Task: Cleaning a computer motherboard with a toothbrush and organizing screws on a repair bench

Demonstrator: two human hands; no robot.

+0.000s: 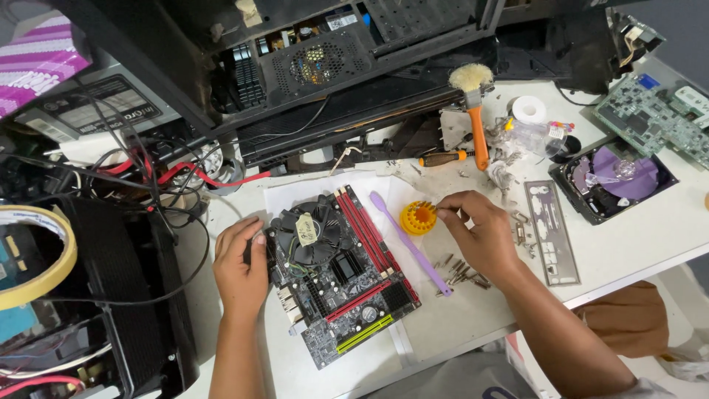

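A black motherboard [347, 288] with red memory slots and a round cooler fan [310, 234] lies on white paper on the white table. My left hand [240, 266] rests flat against the board's left edge. My right hand [476, 233] pinches at a round yellow bit holder [417, 219] just right of the board. A purple toothbrush [410, 240] lies diagonally between the board and my right hand. Several loose screws [459, 272] are scattered under my right wrist.
An open black computer case [325, 66] stands at the back. An orange-handled brush [476, 111], a small screwdriver [442, 157], a metal port shield [552, 233], an open hard drive [613, 177] and a green circuit board [653, 114] lie to the right. Tangled cables [148, 177] and a tape roll [37, 258] sit left.
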